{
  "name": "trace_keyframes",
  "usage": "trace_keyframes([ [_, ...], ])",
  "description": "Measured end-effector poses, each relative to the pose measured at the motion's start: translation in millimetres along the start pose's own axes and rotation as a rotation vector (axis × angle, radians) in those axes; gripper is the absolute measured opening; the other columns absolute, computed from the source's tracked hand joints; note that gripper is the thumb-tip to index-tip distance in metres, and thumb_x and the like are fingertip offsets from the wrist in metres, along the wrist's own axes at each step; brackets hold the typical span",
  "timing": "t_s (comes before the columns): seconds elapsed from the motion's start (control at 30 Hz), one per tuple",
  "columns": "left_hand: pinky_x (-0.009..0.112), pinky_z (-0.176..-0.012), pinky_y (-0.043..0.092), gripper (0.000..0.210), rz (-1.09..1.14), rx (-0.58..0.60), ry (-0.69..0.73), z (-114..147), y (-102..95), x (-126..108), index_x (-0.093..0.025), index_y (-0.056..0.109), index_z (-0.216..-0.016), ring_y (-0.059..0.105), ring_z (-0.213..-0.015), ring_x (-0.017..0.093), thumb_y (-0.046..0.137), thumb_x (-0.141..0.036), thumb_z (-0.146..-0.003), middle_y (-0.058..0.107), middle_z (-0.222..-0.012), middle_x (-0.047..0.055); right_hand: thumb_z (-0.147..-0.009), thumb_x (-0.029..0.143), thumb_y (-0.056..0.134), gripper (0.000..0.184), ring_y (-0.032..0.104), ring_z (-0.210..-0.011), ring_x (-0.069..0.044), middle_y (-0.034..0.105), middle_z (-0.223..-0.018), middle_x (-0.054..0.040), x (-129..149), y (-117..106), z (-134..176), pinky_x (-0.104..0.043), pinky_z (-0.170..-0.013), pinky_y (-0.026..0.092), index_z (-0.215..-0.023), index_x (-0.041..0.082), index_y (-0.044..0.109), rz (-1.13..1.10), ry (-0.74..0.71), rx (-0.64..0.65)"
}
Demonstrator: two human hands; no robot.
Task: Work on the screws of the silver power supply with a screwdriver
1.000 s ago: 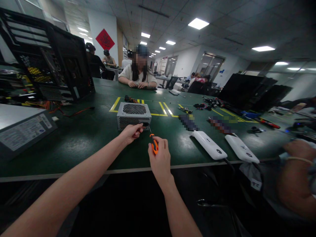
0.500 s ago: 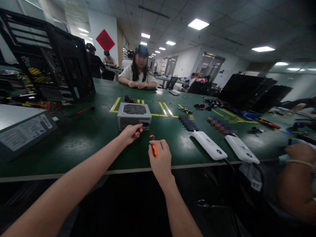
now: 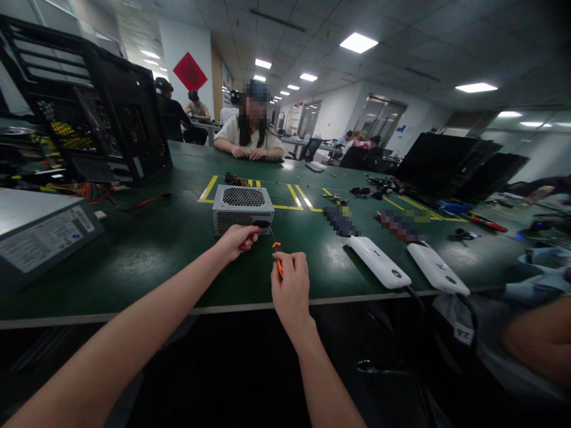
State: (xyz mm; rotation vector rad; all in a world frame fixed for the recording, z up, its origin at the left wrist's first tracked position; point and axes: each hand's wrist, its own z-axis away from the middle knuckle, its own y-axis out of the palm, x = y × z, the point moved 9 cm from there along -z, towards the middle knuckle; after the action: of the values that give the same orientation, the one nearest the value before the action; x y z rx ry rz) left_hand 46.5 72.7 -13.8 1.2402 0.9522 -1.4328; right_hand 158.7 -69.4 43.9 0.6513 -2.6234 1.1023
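A grey metal power supply [image 3: 243,201] with honeycomb vents stands on the green table in front of me. My left hand [image 3: 243,241] is closed in a pinch at its front face, next to a black part [image 3: 261,224] at the lower right corner. What lies between those fingers is hidden. My right hand [image 3: 291,279] grips an orange and black screwdriver [image 3: 279,258] by its handle. The thin shaft points up and away, its tip close to the right side of the black part; whether it touches cannot be told.
An open black computer case [image 3: 102,113] and a larger labelled power supply [image 3: 44,235] stand on the left. To the right lie two white power banks [image 3: 379,261] [image 3: 437,268] with cables. A co-worker sits across the table; another person's arm [image 3: 539,339] shows at right.
My right hand and the screwdriver have shifted slightly right, and the screwdriver's angle has changed a little. My left hand stays at the power supply. The neighbour's hand at far right has left view.
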Motion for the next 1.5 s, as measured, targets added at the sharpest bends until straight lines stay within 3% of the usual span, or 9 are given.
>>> trace_keyframes([
  [0.07, 0.020, -0.041, 0.026, 0.016, -0.393, -0.093, 0.188, 5.1, -5.1, -16.0, -0.014, 0.057, -0.070, 0.037, -0.039, 0.006, 0.054, -0.026, -0.078, 0.048, -0.050, -0.003, -0.084, 0.011, 0.041, 0.022, 0.050, -0.082, -0.018, 0.046, -0.089, -0.0074, -1.5, -0.8, -0.4, -0.034, -0.072, 0.046, -0.099, 0.015, 0.055, -0.013, 0.010, -0.001],
  [0.17, 0.027, -0.063, 0.040, 0.011, -0.936, -0.253, 0.687, 31.0, 8.2, -55.2, -0.018, 0.060, -0.083, 0.055, -0.068, 0.015, 0.054, -0.026, -0.079, 0.059, -0.069, 0.002, -0.084, 0.014, 0.042, 0.022, 0.052, -0.081, -0.018, 0.048, -0.090, -0.0071, -4.6, -2.0, -0.5, -0.033, -0.071, 0.047, -0.103, 0.016, 0.053, -0.029, 0.028, -0.018],
  [0.23, 0.036, -0.080, 0.039, 0.016, -1.171, -0.316, 0.972, 49.7, 24.2, -68.7, -0.020, 0.060, -0.094, 0.053, -0.093, 0.022, 0.051, -0.023, -0.081, 0.061, -0.093, 0.008, -0.086, 0.017, 0.041, 0.022, 0.053, -0.081, -0.018, 0.050, -0.091, -0.0075, -6.8, -2.3, -0.6, -0.033, -0.071, 0.047, -0.104, 0.016, 0.052, -0.033, 0.043, -0.024],
  [0.33, 0.045, -0.093, 0.031, 0.023, -1.368, -0.363, 1.141, 55.4, 34.8, -72.1, -0.020, 0.058, -0.104, 0.042, -0.113, 0.028, 0.051, -0.021, -0.082, 0.051, -0.119, 0.013, -0.087, 0.020, 0.041, 0.020, 0.056, -0.081, -0.019, 0.053, -0.092, -0.0086, -9.7, -3.0, -1.2, -0.033, -0.071, 0.048, -0.104, 0.015, 0.051, -0.044, 0.069, -0.027],
  [0.6, 0.044, -0.090, 0.031, 0.018, -1.362, -0.383, 1.124, 36.1, 24.0, -69.7, -0.021, 0.058, -0.098, 0.043, -0.108, 0.027, 0.054, -0.019, -0.081, 0.052, -0.119, 0.009, -0.092, 0.033, 0.035, 0.028, 0.062, -0.084, -0.021, 0.061, -0.097, -0.0090, -9.3, 6.2, -0.7, -0.032, -0.070, 0.049, -0.110, 0.015, 0.047, -0.123, 0.127, 0.071],
  [0.87, 0.044, -0.086, 0.031, 0.013, -1.345, -0.367, 1.118, 44.1, 18.6, -72.3, -0.020, 0.059, -0.090, 0.045, -0.103, 0.026, 0.059, -0.019, -0.077, 0.053, -0.114, 0.009, -0.088, 0.018, 0.034, 0.019, 0.058, -0.072, -0.017, 0.050, -0.093, -0.0092, -1.9, 2.6, 4.9, -0.028, -0.056, 0.048, -0.101, 0.014, 0.047, -0.071, 0.128, 0.060],
  [1.0, 0.043, -0.085, 0.031, 0.014, -1.346, -0.401, 1.103, 45.0, 15.4, -71.6, -0.020, 0.059, -0.091, 0.045, -0.102, 0.027, 0.061, -0.021, -0.077, 0.053, -0.113, 0.009, -0.086, 0.011, 0.031, 0.023, 0.057, -0.078, -0.017, 0.046, -0.097, -0.0099, 8.2, 9.1, 9.0, -0.030, -0.061, 0.050, -0.102, 0.014, 0.048, -0.055, 0.081, 0.102],
  [1.37, 0.043, -0.083, 0.031, 0.016, -1.331, -0.433, 1.082, 45.7, 15.9, -71.7, -0.020, 0.059, -0.092, 0.044, -0.102, 0.027, 0.060, -0.022, -0.077, 0.053, -0.112, 0.010, -0.088, 0.017, 0.035, 0.026, 0.055, -0.077, -0.015, 0.046, -0.095, -0.0080, 5.7, -0.4, 7.6, -0.030, -0.066, 0.049, -0.109, 0.015, 0.049, -0.166, 0.054, 0.020],
  [1.5, 0.043, -0.084, 0.031, 0.014, -1.319, -0.432, 1.075, 47.4, 16.2, -72.4, -0.021, 0.059, -0.091, 0.044, -0.102, 0.027, 0.060, -0.020, -0.077, 0.053, -0.113, 0.009, -0.084, 0.017, 0.044, 0.017, 0.056, -0.079, -0.016, 0.049, -0.091, -0.0059, 1.4, -10.1, 5.7, -0.030, -0.068, 0.049, -0.099, 0.017, 0.051, -0.193, 0.079, -0.067],
])
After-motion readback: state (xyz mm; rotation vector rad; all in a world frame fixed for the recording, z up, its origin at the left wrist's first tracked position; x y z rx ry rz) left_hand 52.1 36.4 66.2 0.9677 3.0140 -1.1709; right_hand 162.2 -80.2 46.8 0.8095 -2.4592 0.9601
